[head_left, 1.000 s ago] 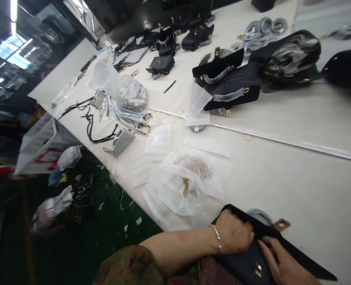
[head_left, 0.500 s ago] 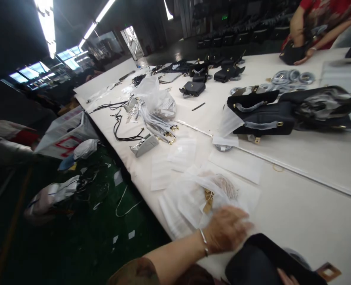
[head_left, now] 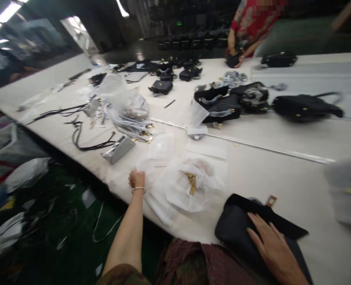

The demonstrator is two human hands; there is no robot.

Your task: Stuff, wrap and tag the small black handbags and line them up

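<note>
White desk (head_left: 282, 190), cluttered. Left hand (head_left: 137, 179): fingers curled at white sheets (head_left: 160, 148), grip cannot be told. Right hand (head_left: 273, 247): fingers slightly apart, flat on black bag (head_left: 233, 223) beneath. Step seems reaching for sheet, bag steadied; next move probably calls for clean pinch.

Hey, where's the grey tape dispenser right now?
In the head view, the tape dispenser sits left of centre on the table, beyond and slightly left of the left hand, next to the dark straps.
</note>
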